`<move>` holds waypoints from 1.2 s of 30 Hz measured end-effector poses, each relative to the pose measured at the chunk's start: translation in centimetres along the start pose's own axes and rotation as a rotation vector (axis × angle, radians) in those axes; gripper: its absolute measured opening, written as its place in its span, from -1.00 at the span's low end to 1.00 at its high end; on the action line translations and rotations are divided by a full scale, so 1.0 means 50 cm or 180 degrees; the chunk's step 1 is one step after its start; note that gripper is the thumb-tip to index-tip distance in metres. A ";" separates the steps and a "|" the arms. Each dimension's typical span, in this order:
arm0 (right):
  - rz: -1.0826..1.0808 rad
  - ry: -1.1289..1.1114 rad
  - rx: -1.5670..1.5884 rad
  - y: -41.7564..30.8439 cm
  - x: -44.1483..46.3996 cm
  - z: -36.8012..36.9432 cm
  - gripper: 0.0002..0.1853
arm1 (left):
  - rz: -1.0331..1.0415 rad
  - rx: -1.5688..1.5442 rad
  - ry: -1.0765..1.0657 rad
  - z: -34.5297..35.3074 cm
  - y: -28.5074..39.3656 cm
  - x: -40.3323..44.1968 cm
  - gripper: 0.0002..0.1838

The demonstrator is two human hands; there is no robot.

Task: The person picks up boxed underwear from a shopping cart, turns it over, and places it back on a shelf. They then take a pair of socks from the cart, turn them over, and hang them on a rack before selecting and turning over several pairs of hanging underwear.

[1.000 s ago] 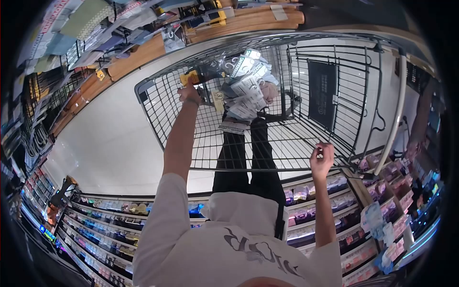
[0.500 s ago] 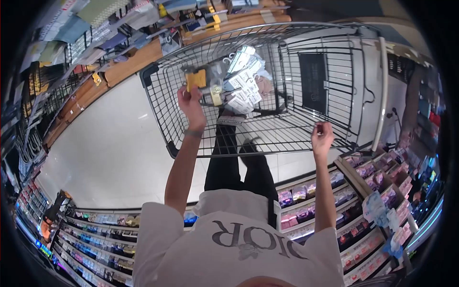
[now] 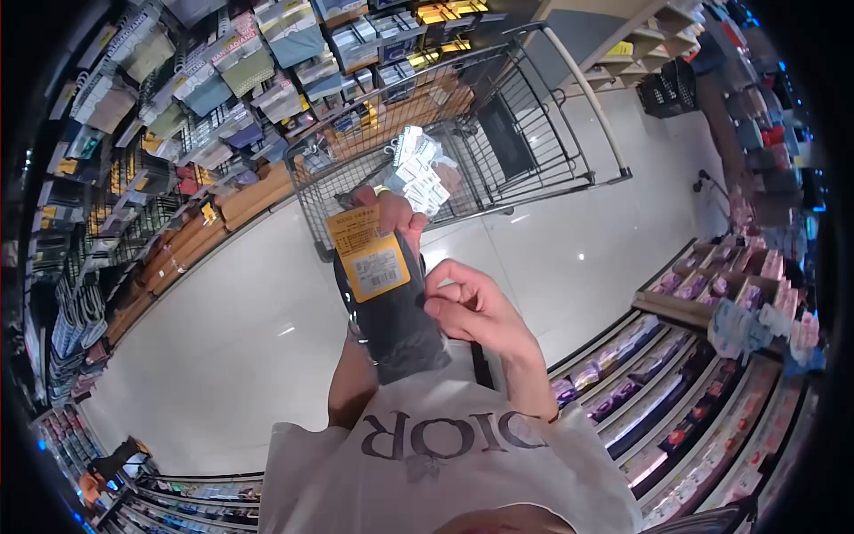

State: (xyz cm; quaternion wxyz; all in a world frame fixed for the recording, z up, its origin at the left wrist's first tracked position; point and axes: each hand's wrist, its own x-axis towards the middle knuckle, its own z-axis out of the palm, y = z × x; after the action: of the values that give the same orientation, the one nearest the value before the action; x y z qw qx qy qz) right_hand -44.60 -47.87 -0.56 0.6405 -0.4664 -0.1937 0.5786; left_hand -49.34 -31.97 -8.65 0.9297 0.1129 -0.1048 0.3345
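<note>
At the centre of the frame, the left hand holds the dark package by its top, fingers closed on it. The right hand, fingers bent, is at its right edge; whether they pinch it, I cannot tell. The cart stands at upper centre.

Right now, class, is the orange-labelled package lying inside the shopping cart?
No, the left hand holds the package up near the shirt, outside the shopping cart.
</note>
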 end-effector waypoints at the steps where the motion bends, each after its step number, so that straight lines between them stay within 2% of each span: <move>1: -0.0185 0.0329 -0.0373 -0.005 -0.031 0.027 -0.79 | -0.0001 -0.0079 0.0134 0.043 0.000 -0.021 -0.72; 3: -0.0234 0.0422 -0.1036 -0.019 -0.090 0.072 -0.77 | 0.0059 -0.0245 0.0392 0.156 0.007 -0.050 -0.72; 5: -0.0317 0.0485 -0.1788 -0.046 -0.131 0.108 -0.75 | -0.0161 -0.0840 0.0083 0.205 0.022 -0.082 -0.63; 6: -0.0496 0.0622 -0.1884 -0.061 -0.150 0.142 -0.64 | -0.0238 -0.1106 -0.0002 0.237 0.024 -0.096 -0.61; 7: -0.0603 0.0473 -0.1916 -0.061 -0.167 0.154 -0.63 | -0.0316 -0.1370 -0.0082 0.258 0.024 -0.107 -0.60; 8: -0.0695 0.0325 -0.1936 -0.059 -0.185 0.162 -0.62 | -0.0342 -0.1321 -0.0584 0.257 0.023 -0.114 -0.47; 9: -0.0785 0.0173 -0.1959 -0.057 -0.196 0.173 -0.61 | -0.0302 -0.0729 -0.0252 0.276 0.036 -0.128 -0.43; 10: -0.0780 0.0007 -0.1357 -0.054 -0.206 0.188 -0.58 | -0.0252 -0.0145 0.0090 0.312 0.050 -0.150 -0.39; 11: -0.0893 -0.0021 -0.1360 -0.051 -0.211 0.199 -0.59 | -0.0203 0.0431 0.0446 0.355 0.066 -0.171 -0.35; 12: -0.1014 -0.0053 -0.1370 -0.053 -0.212 0.207 -0.59 | -0.0305 0.1367 0.0622 0.423 0.085 -0.182 -0.21; 14: -0.1093 0.0003 -0.1135 -0.047 -0.206 0.225 -0.60 | -0.0412 0.0620 0.0584 0.479 0.124 -0.204 -0.15; 16: -0.1020 0.0156 -0.0752 -0.028 -0.195 0.250 -0.63 | -0.0430 0.0286 0.0531 0.496 0.159 -0.235 -0.11; 20: -0.1014 0.0161 -0.0625 -0.046 -0.166 0.346 -0.67 | -0.0230 0.0788 0.0279 0.523 0.241 -0.270 -0.08; 24: -0.0987 0.0107 -0.0488 -0.023 -0.123 0.461 -0.68 | -0.0224 0.1067 0.0440 0.530 0.366 -0.309 -0.09; 26: -0.1118 0.0161 -0.0607 0.000 -0.097 0.522 -0.69 | -0.0237 0.1609 0.0690 0.526 0.445 -0.342 -0.15; 28: -0.1365 0.0322 -0.0889 0.028 -0.072 0.574 -0.73 | -0.0237 0.2830 0.0952 0.523 0.529 -0.367 -0.24; 29: -0.1639 0.0334 -0.0705 0.035 -0.058 0.615 -0.76 | 0.0131 0.3287 0.1025 0.534 0.551 -0.364 -0.39; 31: -0.2167 0.0374 -0.0303 0.048 -0.027 0.702 -0.80 | 0.0722 0.3931 0.0889 0.497 0.600 -0.347 -0.54; 32: -0.1988 -0.0228 -0.0373 0.050 -0.019 0.709 -0.56 | 0.0634 0.3659 0.1049 0.471 0.630 -0.344 -0.57; 34: -0.2824 -0.0191 -0.1962 0.054 0.031 0.733 -0.39 | 0.0453 0.3103 0.1347 0.424 0.694 -0.338 -0.62; 36: -0.3045 0.0347 -0.2984 0.077 0.081 0.776 -0.29 | -0.0711 0.0912 0.0045 0.406 0.764 -0.319 -0.47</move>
State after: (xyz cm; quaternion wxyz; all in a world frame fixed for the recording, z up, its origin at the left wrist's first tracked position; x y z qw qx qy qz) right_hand -76.28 -30.06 14.08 0.5649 -0.5865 -0.5771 0.0614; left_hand -88.45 -18.53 11.69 0.9362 0.2528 -0.0363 0.2415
